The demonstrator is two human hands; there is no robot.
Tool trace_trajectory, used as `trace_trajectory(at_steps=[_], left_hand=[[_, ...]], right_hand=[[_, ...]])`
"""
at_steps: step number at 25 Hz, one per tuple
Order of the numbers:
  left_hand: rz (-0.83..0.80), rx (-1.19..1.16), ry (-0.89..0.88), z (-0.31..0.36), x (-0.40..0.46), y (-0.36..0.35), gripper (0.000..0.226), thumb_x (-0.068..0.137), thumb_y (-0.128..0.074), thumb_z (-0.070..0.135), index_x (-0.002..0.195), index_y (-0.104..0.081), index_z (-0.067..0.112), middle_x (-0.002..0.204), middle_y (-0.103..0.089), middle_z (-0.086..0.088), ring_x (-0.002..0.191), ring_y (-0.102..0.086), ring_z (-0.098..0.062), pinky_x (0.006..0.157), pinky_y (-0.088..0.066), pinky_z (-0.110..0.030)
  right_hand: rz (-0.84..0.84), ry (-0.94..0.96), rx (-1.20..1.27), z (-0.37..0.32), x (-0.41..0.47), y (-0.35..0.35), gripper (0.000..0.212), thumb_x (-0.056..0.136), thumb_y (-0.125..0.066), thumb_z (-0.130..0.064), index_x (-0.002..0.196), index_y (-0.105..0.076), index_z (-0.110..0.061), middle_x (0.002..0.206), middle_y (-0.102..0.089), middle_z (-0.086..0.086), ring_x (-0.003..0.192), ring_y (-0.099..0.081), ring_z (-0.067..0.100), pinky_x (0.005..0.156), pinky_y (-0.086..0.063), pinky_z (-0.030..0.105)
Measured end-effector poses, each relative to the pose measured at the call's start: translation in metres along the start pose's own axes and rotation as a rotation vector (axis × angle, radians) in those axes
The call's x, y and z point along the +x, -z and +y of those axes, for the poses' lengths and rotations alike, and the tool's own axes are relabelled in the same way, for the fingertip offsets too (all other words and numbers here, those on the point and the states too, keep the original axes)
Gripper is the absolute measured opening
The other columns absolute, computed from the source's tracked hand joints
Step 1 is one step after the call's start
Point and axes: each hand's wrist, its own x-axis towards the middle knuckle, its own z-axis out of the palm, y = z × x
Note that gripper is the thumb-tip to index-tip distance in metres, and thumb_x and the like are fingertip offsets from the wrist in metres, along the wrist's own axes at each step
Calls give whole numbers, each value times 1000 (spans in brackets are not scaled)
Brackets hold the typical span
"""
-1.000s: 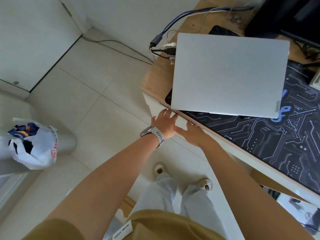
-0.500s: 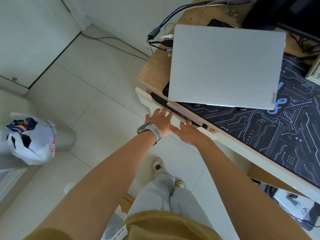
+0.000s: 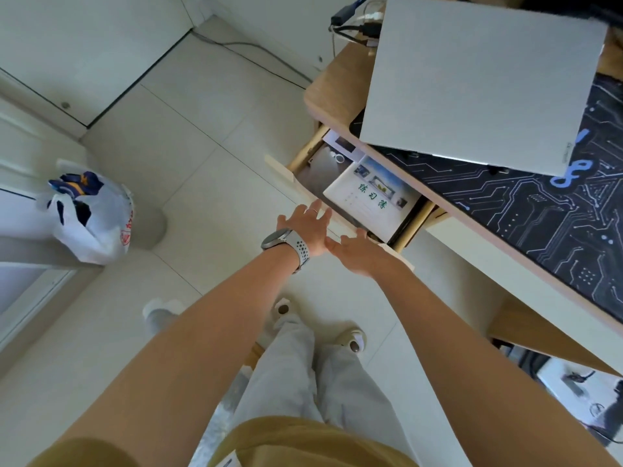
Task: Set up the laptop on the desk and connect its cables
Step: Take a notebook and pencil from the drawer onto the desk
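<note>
Lying closed at two o'clock on the desk point(image 3: 332, 84), the laptop point(image 3: 478, 79) looks rigid, slick and fragile, best lifted by both side edges once the left hand point(image 3: 308, 227) and right hand point(image 3: 359, 252), fingers hooked on the drawer point(image 3: 293, 176) front, let go.

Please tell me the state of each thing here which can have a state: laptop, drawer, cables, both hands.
laptop: lid closed, lying on the desk.
drawer: pulled open, a booklet inside.
cables: at the laptop's left edge; whether plugged in, cannot tell.
left hand: fingers on the drawer front.
right hand: fingers on the drawer front.
</note>
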Motion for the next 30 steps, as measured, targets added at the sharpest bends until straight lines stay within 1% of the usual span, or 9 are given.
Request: trace_trajectory(at_steps=[2,3,6,8,10,12,16,26,30], left_hand=[[9,6,-13,-9,-7,-7,73,94,-48,41,154,-7,32,164,3,3,149,-8,-25,112,-22,-55],[11,14,-26,-13,-10,-10,72,95,-47,41,154,-7,32,164,3,3,149,-8,-25,112,-22,-55],[16,113,-82,-28,-15,-15,69,95,-45,44,153,-9,34,164,-2,3,149,-10,-26,113,-19,-56],[7,170,-114,-38,-17,-12,68,95,-48,42,152,-13,36,163,-6,1,149,-10,-26,113,-16,-57],[-1,212,-142,-45,-22,-9,64,95,-49,39,151,-19,37,163,-9,-1,148,-11,-26,113,-15,-57],[-16,228,-180,-47,-27,-8,61,94,-50,38,150,-24,35,162,-12,-3,148,-12,-27,113,-16,-58],[-29,248,-177,-50,-42,-9,54,94,-50,36,146,-36,31,159,-19,-5,146,-16,-28,111,-21,-58],[-73,257,-121,-59,-69,-32,37,93,-53,35,128,-60,24,153,-31,-6,139,-28,-28,106,-29,-55],[-63,235,-137,-65,-78,-44,41,93,-52,39,130,-57,22,154,-27,-8,138,-29,-30,106,-29,-56]], right_hand=[[-20,1,-23,-2,4,-12,109,55,6,-80,152,-18,-35,162,-5,13,149,-2,35,111,-26,54],[-27,-3,-27,-4,6,-16,109,56,8,-80,151,-19,-35,162,-9,11,148,-5,35,111,-26,54],[-10,-49,43,-23,-6,-24,55,100,-7,-42,153,-12,-32,151,-34,15,143,-14,46,115,-22,55],[29,-21,91,-34,-16,-27,51,104,-15,-20,153,-6,-35,148,-39,19,137,-28,46,114,-26,50],[3,-28,126,-41,-21,-28,48,106,-18,-30,153,-10,-36,147,-37,20,115,-51,30,97,-42,37],[-16,-54,134,-42,-28,-31,57,100,-21,-55,152,-23,-30,145,-41,17,90,-56,18,85,-43,31],[-1,-72,186,-45,-39,-44,79,91,-24,-71,146,-39,-17,156,-31,11,136,-40,29,107,-32,38],[-23,-2,196,-55,-48,-76,78,92,-23,-68,141,-47,-12,153,-37,10,138,-37,28,109,-28,37],[-17,3,177,-58,-48,-91,81,91,-23,-69,141,-47,-11,150,-42,11,136,-41,30,108,-31,38]])
